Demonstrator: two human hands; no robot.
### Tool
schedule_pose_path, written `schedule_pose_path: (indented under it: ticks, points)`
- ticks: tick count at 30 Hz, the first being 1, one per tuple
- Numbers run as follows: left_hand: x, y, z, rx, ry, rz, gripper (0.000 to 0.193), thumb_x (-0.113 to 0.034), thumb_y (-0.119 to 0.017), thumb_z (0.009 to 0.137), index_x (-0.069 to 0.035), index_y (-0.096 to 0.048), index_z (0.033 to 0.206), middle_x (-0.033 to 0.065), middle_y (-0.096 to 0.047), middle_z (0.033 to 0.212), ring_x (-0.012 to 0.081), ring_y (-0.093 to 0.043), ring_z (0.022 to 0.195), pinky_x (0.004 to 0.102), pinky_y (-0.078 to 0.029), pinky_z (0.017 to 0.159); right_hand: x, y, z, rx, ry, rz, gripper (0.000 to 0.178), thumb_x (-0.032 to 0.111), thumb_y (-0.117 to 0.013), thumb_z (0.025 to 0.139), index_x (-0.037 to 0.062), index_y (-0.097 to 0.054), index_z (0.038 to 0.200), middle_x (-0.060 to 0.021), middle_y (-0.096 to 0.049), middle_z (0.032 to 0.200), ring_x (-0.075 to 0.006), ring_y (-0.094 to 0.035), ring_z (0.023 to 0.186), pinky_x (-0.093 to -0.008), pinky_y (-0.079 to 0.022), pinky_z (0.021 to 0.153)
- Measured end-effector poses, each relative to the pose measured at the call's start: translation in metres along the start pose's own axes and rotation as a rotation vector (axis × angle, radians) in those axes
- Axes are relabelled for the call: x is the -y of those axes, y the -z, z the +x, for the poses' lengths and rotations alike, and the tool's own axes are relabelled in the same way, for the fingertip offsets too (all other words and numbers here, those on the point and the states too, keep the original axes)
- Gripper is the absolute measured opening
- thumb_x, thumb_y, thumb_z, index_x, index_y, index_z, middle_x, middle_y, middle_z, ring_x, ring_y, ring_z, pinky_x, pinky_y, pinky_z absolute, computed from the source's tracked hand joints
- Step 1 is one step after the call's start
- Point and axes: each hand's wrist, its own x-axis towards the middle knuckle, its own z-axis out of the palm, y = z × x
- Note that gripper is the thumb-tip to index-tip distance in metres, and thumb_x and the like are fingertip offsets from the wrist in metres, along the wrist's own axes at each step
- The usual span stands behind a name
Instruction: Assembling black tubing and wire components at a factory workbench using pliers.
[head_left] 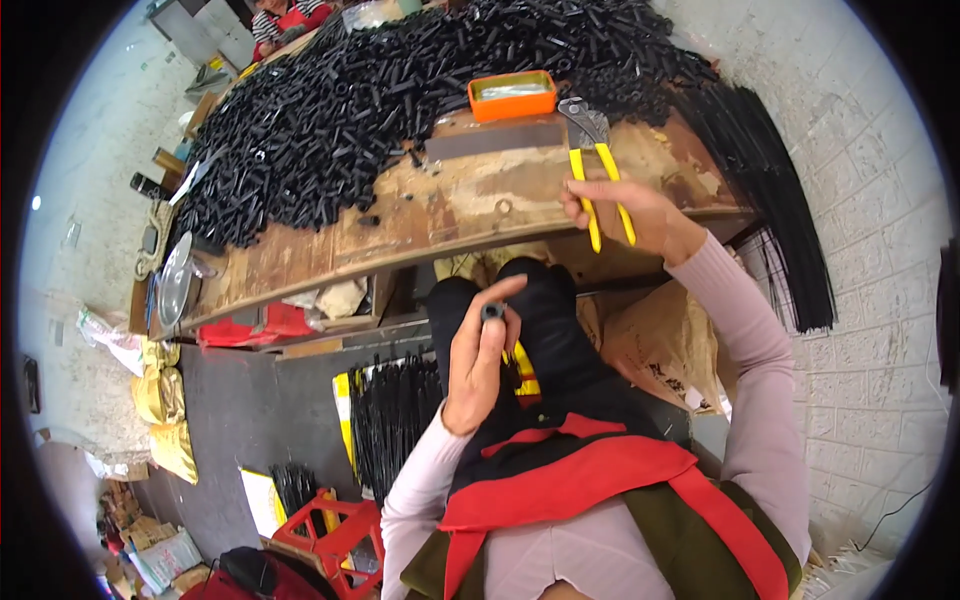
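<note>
My left hand (472, 368) is closed over my lap around a short black tube (492, 312), whose round hollow end shows between thumb and fingers. The index finger stretches past the tube. At the table's front edge, my right hand (645, 212) grips a pair of pliers (588, 128) by the yellow handles. Their grey jaws point away from me over the tabletop, and I cannot see anything between them. The pliers and the tube are well apart. Beyond both hands, a large heap of short black tubes (330, 120) covers the back and left of the wooden table (450, 215).
An orange box (515, 109) and a dark flat strip (495, 141) lie near the pliers. Long black rods (790, 210) hang off the table's right end. Bundled black pieces (395, 420) and a red stool (335, 530) stand at lower left. Another person (290, 18) sits far off.
</note>
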Motion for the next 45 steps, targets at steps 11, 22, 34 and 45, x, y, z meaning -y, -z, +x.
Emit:
schedule_pose_path:
  ticks: [11,22,34,45]
  points:
    - [-0.023,-0.005,-0.01,0.185,-0.039,-0.085,0.061,-0.045,-0.033,0.106,0.006,-0.045,0.138,-0.0012,-0.044,0.078,0.008,-0.036,0.069,0.0223,-0.03,0.062,-0.047,-0.117,-0.09,-0.104,0.45,-0.381,0.016,-0.012,-0.063,0.086,-0.0033,-0.059,0.099,-0.0113,-0.065,0.095,-0.0189,-0.066,0.091,-0.0297,-0.054,0.082]
    - [-0.026,-0.01,-0.012,0.228,0.006,-0.099,0.068,-0.052,-0.035,0.103,0.007,-0.045,0.135,0.0,-0.047,0.083,0.0079,-0.038,0.072,0.0223,-0.03,0.064,-0.054,-0.112,-0.099,-0.17,0.533,-0.622,0.017,-0.011,-0.066,0.085,-0.0013,-0.061,0.098,-0.01,-0.067,0.098,-0.0176,-0.066,0.094,-0.0293,-0.053,0.085]
    - [-0.033,-0.014,-0.01,0.194,-0.065,0.029,0.06,-0.046,-0.035,0.105,0.003,-0.044,0.139,-0.0021,-0.042,0.073,0.0079,-0.036,0.068,0.0223,-0.031,0.061,-0.041,-0.103,-0.086,0.017,1.011,-0.916,0.029,-0.008,-0.069,0.075,0.0003,-0.064,0.102,-0.0114,-0.067,0.091,-0.0273,-0.069,0.084,-0.0323,-0.055,0.075]
    - [-0.021,-0.002,-0.006,0.14,-0.002,-0.23,0.074,-0.055,-0.036,0.102,0.002,-0.033,0.148,-0.0033,-0.043,0.083,0.0071,-0.036,0.071,0.0208,-0.028,0.062,-0.028,-0.115,-0.068,0.024,0.783,-0.819,0.014,-0.005,-0.065,0.086,0.0006,-0.06,0.098,-0.0037,-0.061,0.09,-0.0111,-0.058,0.07,-0.0247,-0.047,0.065]
